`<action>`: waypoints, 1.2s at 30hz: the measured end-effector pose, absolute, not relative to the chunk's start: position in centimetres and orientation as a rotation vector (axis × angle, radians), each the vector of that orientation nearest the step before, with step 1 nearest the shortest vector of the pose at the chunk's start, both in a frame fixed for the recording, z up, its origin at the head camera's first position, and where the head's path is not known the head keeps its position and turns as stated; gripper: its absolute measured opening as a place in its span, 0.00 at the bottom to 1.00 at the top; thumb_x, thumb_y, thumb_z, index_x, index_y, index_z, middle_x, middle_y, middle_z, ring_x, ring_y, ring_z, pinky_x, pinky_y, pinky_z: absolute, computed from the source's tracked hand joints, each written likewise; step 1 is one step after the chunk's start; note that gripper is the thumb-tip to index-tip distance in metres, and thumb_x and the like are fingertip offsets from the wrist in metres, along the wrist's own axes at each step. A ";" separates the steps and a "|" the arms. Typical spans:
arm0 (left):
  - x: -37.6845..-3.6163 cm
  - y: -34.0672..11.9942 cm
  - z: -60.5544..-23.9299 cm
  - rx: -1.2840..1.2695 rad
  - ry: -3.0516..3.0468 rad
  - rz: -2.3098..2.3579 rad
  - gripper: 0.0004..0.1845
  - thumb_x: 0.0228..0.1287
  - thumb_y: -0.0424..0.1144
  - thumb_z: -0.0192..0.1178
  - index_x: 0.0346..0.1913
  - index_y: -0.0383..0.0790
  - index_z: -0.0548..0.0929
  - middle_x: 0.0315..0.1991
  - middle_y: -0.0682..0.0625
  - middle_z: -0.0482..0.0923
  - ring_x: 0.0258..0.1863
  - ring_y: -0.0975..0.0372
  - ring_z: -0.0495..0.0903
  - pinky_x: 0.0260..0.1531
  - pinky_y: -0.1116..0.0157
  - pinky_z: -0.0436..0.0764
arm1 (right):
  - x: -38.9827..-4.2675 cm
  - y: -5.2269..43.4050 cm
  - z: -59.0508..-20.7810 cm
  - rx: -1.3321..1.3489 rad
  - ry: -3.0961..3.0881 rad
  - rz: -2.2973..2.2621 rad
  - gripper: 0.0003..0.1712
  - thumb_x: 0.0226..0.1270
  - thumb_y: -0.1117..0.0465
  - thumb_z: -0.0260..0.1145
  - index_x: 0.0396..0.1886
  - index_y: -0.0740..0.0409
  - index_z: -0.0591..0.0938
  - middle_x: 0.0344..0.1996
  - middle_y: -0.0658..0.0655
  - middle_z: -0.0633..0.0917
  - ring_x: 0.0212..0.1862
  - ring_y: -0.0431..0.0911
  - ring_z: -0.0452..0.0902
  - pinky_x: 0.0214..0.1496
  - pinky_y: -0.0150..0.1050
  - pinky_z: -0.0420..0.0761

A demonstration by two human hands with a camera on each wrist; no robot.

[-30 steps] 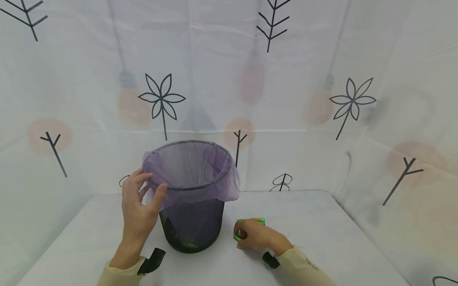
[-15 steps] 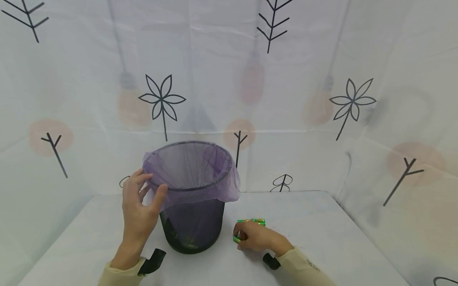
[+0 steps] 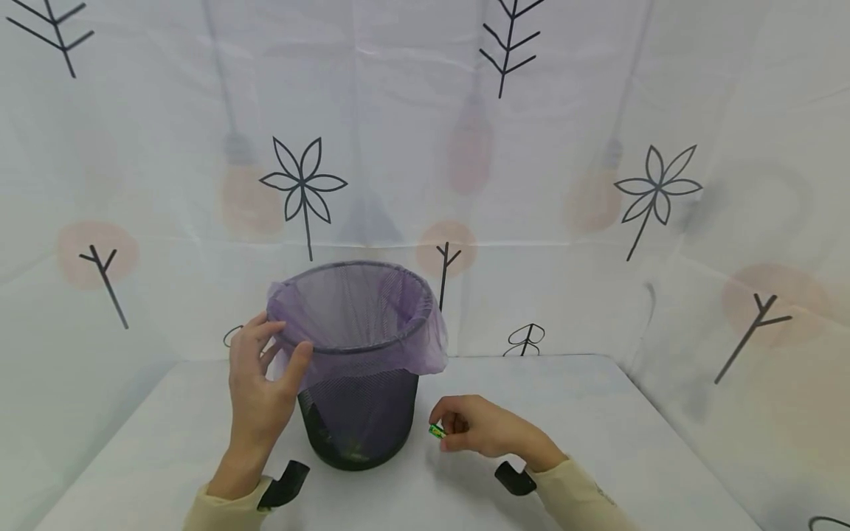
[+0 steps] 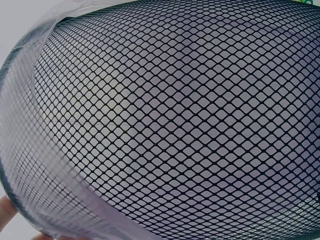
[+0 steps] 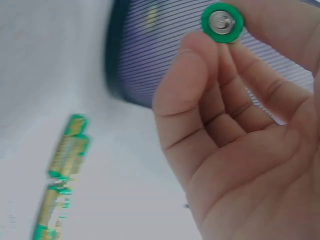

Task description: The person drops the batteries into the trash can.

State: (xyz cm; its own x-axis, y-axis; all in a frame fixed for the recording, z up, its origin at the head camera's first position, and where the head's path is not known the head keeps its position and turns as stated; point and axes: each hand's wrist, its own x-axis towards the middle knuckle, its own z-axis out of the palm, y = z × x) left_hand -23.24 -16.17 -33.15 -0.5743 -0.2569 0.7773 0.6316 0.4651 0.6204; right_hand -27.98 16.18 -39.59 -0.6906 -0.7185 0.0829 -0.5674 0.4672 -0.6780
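Observation:
A black mesh bin (image 3: 358, 413) lined with a purple bag (image 3: 372, 324) stands on the white table (image 3: 584, 413). My left hand (image 3: 262, 369) holds the bin's near left rim, thumb on the bag. The bin's mesh wall (image 4: 170, 120) fills the left wrist view. My right hand (image 3: 474, 426) is lifted just right of the bin and pinches a green battery (image 3: 436, 431) in its fingertips; the battery's end (image 5: 222, 22) shows in the right wrist view. More green and gold batteries (image 5: 60, 175) lie on the table below that hand.
A white curtain printed with trees and flowers (image 3: 531, 184) closes off the back and right sides. The table's bare surface stretches to the right of the bin. Some small items lie at the bottom of the bin (image 3: 352, 446).
My right hand has risen off the table with one battery pinched in its fingers, leaving the others behind. The left hand stays on the bin's rim.

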 end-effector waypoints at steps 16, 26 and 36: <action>-20.9 -14.4 -30.8 -0.347 -1.770 -1.271 0.22 0.55 0.28 0.65 0.52 0.25 0.73 0.61 0.34 0.64 0.60 0.45 0.66 0.58 0.73 0.73 | -25.8 16.8 -31.8 -1.380 2.536 -1.150 0.15 0.63 0.58 0.68 0.49 0.46 0.78 0.27 0.46 0.79 0.30 0.39 0.77 0.36 0.35 0.82; -22.9 -15.4 -32.6 -0.319 -1.792 -1.262 0.24 0.54 0.29 0.67 0.54 0.27 0.73 0.63 0.37 0.64 0.62 0.50 0.66 0.57 0.73 0.73 | -26.6 14.9 -25.2 -1.574 2.579 -1.104 0.15 0.64 0.62 0.66 0.50 0.52 0.78 0.27 0.48 0.78 0.29 0.41 0.75 0.34 0.35 0.81; -23.5 -16.1 -33.2 -0.324 -1.784 -1.251 0.25 0.53 0.29 0.68 0.54 0.30 0.74 0.64 0.39 0.64 0.61 0.52 0.67 0.56 0.76 0.73 | -28.9 10.4 -21.5 -1.668 2.722 -0.948 0.14 0.63 0.62 0.67 0.48 0.53 0.79 0.28 0.47 0.77 0.29 0.39 0.73 0.33 0.33 0.79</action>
